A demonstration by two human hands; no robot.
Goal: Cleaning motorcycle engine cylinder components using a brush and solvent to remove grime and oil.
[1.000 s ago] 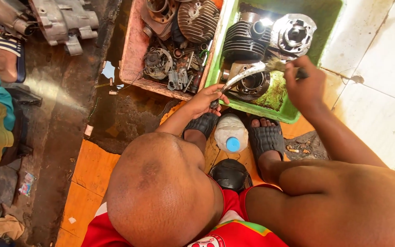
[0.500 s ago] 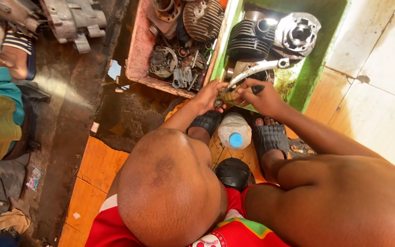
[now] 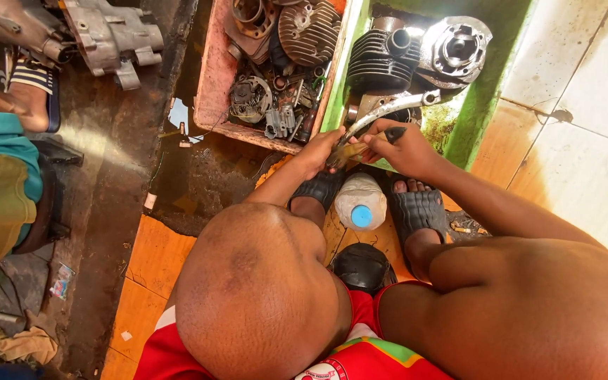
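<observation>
Metal lever [image 3: 381, 111] gripped over a green tub [image 3: 490, 77].
Your left hand [image 3: 318, 151] clasps its lower end; your right hand [image 3: 406, 148] holds a dark brush [image 3: 393, 133] against it.

Single head view, straight down, close.
</observation>
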